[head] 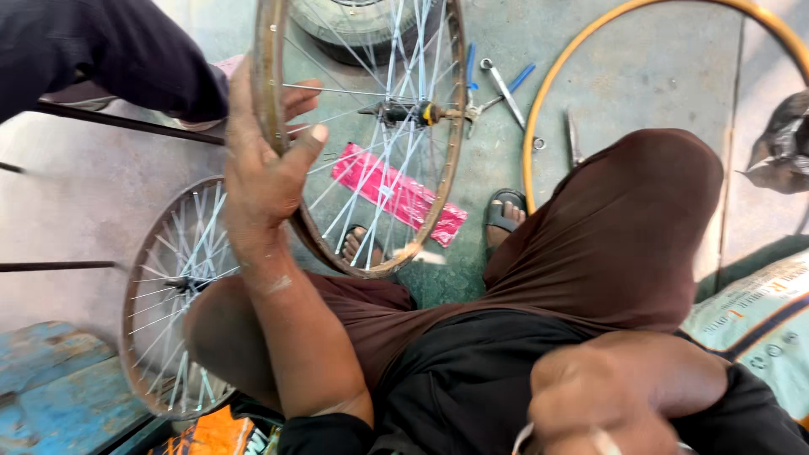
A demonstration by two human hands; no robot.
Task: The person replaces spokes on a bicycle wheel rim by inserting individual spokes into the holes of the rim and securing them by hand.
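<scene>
Gripping the rusty brown spoked bicycle wheel rim (274,101) with the left hand (261,181), fingers wrapped round the metal and thumb pressing on the inner edge, the wheel standing upright between the knees. Clenching the right hand (624,396) into a fist low against the body, well apart from that rim; whether anything is pinched inside it, cannot tell. Steadying the rim firmly, probably best, and keeping fingers out of the silver spokes (383,164). Reaching toward the rim from above it, another person's dark sleeve (126,50). Lying flat beside the rim, 1 second silver-spoked wheel (173,286); beneath it, a pink plastic packet (396,194); beyond its hub, blue-handled pliers (501,84); further off, a bare yellow hoop (539,126). Showing grey, stained concrete floor (84,194) throughout, outdoors in daylight.
</scene>
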